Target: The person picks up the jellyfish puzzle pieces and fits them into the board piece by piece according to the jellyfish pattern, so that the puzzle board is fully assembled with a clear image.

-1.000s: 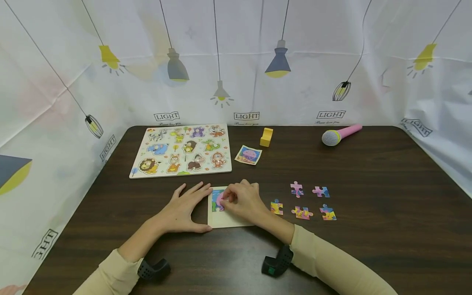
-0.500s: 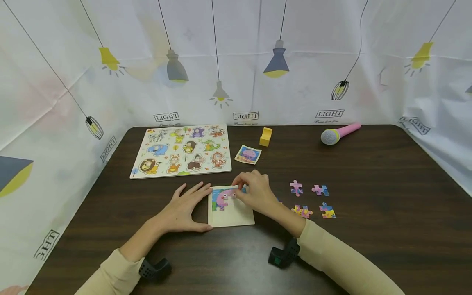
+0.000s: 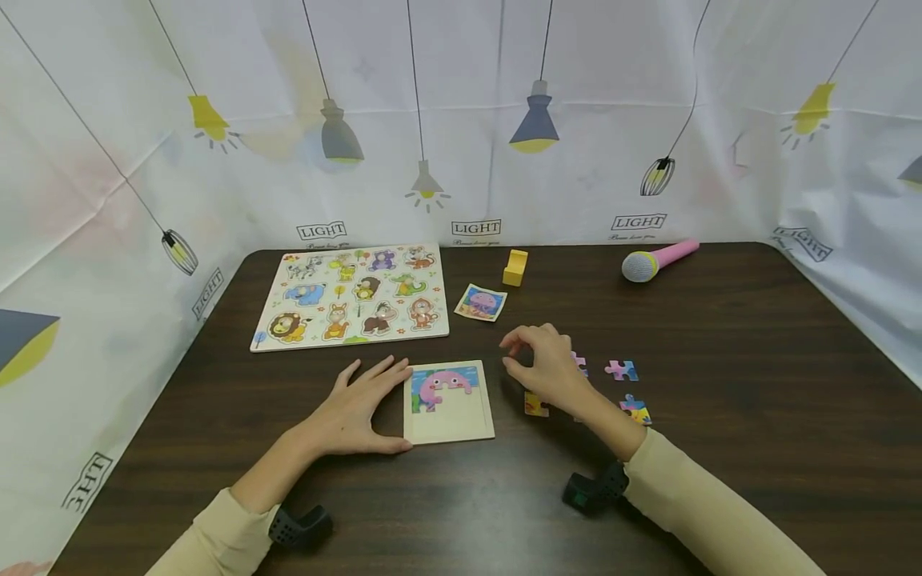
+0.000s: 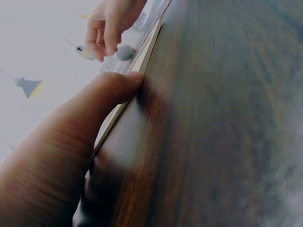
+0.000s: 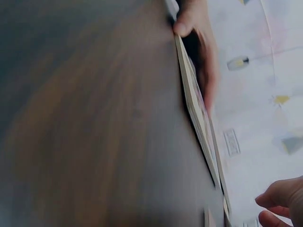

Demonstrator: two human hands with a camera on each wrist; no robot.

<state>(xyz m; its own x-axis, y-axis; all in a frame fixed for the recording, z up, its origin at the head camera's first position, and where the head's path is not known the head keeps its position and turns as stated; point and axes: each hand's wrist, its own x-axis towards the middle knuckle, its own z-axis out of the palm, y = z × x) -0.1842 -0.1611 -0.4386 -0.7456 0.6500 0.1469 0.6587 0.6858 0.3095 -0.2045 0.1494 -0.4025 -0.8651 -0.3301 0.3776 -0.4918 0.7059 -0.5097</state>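
Left hand: the left hand [image 3: 358,406] is lying flat on the dark wooden tabletop [image 3: 720,336], fingers spread and straight, thumb and fingertips pressing against the left edge of the small square cream puzzle tray [image 3: 449,428]; the left wrist view is showing the thumb [image 4: 102,94] touching that edge.
Right hand: the right hand [image 3: 545,370] is hovering just right of the tray, fingers loosely curled, thumb and forefinger apart, holding nothing that can be seen.
Tray: it is sitting near the front middle of the tabletop, between the two hands, with a pink elephant picture [image 3: 442,384] filling its upper part and the lower part bare.
Loose pieces: the colourful cardboard jigsaw pieces [image 3: 623,370] are lying right of the tray, right beside and partly under the right hand, so this hand is far nearer them than the left; one yellow piece [image 3: 535,406] is lying just below the palm.
Change: half a second ago the right hand was resting on the tray's top right corner; now it is clear of the tray and over the loose pieces, while the left hand is staying put.
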